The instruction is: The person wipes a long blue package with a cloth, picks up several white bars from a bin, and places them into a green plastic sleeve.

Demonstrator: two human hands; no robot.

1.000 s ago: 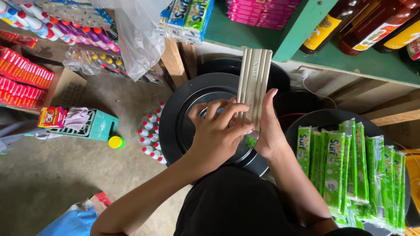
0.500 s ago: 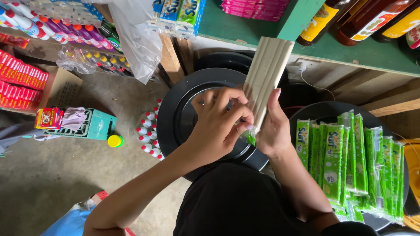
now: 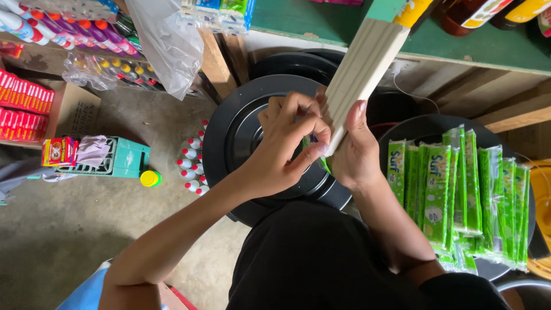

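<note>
My right hand (image 3: 353, 155) grips the lower end of a long pale cream bundle of flat strips (image 3: 367, 72) that slants up to the right. My left hand (image 3: 284, 146) pinches at the bundle's lower end, fingers closed against it, with a bit of green packet (image 3: 322, 162) showing between the two hands. Both hands are above a round black lid (image 3: 235, 135). Several green sachet strips (image 3: 459, 195) lie over a black tub at my right.
A green shelf (image 3: 482, 49) with bottles runs along the top right. A clear plastic bag (image 3: 166, 43) hangs top left beside rows of small bottles. Red boxes (image 3: 23, 106), a teal crate (image 3: 117, 158), a yellow cap (image 3: 150, 178) and small white bottles (image 3: 192, 163) sit on the concrete floor.
The cream bundle has tilted from nearly upright to slanting right. My left hand has closed in on its lower end, and the view has moved nearer.
</note>
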